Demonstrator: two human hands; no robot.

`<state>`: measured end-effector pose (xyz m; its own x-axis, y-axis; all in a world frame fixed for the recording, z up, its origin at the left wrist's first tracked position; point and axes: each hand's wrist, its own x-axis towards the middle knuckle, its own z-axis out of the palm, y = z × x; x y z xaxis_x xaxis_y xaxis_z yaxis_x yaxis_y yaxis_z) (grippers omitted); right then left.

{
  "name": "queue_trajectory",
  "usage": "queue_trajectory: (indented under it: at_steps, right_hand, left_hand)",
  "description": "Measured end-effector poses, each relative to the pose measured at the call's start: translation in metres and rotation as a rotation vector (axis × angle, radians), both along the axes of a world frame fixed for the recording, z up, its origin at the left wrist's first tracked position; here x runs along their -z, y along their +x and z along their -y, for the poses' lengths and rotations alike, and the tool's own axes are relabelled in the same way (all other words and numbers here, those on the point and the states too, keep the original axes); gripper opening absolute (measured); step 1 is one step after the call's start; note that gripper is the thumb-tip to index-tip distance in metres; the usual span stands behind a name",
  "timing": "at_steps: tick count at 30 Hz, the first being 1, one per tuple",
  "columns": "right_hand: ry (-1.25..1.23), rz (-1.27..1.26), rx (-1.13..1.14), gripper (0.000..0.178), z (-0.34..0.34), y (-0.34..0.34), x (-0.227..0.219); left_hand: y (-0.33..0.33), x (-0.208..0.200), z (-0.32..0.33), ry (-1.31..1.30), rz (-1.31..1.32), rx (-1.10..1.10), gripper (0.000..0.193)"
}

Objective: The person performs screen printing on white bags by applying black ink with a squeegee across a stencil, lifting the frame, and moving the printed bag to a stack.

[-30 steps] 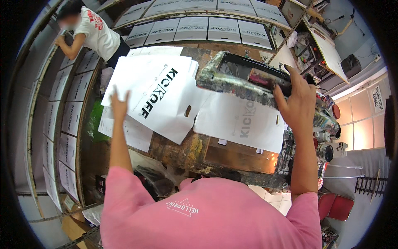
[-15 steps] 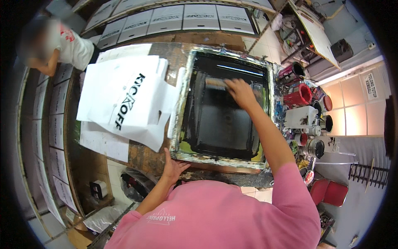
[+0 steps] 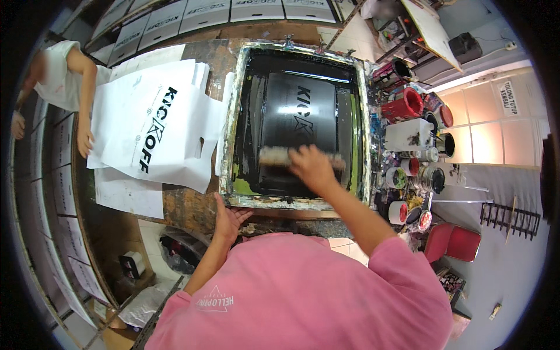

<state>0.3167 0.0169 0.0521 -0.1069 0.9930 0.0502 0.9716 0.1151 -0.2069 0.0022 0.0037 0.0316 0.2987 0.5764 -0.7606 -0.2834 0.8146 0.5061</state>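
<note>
A screen-printing frame (image 3: 232,122) with a paint-crusted rim lies on the worktable, its mesh dark with black ink. My right hand (image 3: 312,166) grips a wooden squeegee (image 3: 274,156), which lies crosswise on the near half of the mesh. Beyond the blade, the screen's dark lettering (image 3: 303,102) shows through the wiped area. My left hand (image 3: 229,219) rests at the frame's near left corner, fingers spread and palm holding nothing. To the left lies a stack of white bags (image 3: 192,116) with black lettering and a cut-out handle.
At the left, a co-worker's hand (image 3: 84,140) is by the bags' edge. Ink pots, including a red tub (image 3: 402,104), crowd the table's right side beside a white container (image 3: 408,135). Shelves (image 3: 204,17) of printed white bags stand behind. A red chair (image 3: 452,242) is at the lower right.
My right hand has drawn the squeegee from the far part of the screen toward me, exposing the lettering. The co-worker's arm has reached to the bags. The whole view has shifted slightly.
</note>
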Motion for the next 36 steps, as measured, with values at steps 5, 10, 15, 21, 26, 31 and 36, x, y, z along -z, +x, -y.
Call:
queue_trajectory:
  at_steps: [5, 10, 15, 21, 26, 31, 36]
  right_hand:
    - [-0.032, -0.088, 0.003, 0.045, 0.067, -0.032, -0.002]
    - [-0.059, -0.146, 0.017, 0.048, 0.063, -0.028, 0.009]
    - [-0.038, -0.018, -0.044, 0.051, 0.070, -0.031, 0.037]
    - [0.056, -0.013, -0.001, 0.043, -0.060, 0.029, 0.061]
    - [0.168, -0.007, 0.074, 0.032, -0.183, 0.094, 0.072]
    - [0.029, -0.016, 0.039, 0.033, -0.211, 0.111, 0.040]
    - [-0.280, -0.213, -0.034, 0.040, -0.109, 0.067, 0.001]
  left_hand:
    - [0.002, 0.016, -0.006, -0.039, 0.042, 0.003, 0.105]
    - [0.007, 0.034, -0.013, -0.142, 0.031, -0.042, 0.118]
    - [0.008, 0.026, -0.015, -0.103, 0.029, 0.005, 0.119]
    - [0.004, 0.037, -0.009, -0.133, -0.015, -0.012, 0.120]
    - [0.010, 0.028, -0.011, -0.208, -0.084, -0.069, 0.115]
    - [0.014, 0.015, -0.011, -0.141, -0.097, -0.027, 0.115]
    - [0.007, 0.014, -0.005, -0.129, -0.066, -0.047, 0.114]
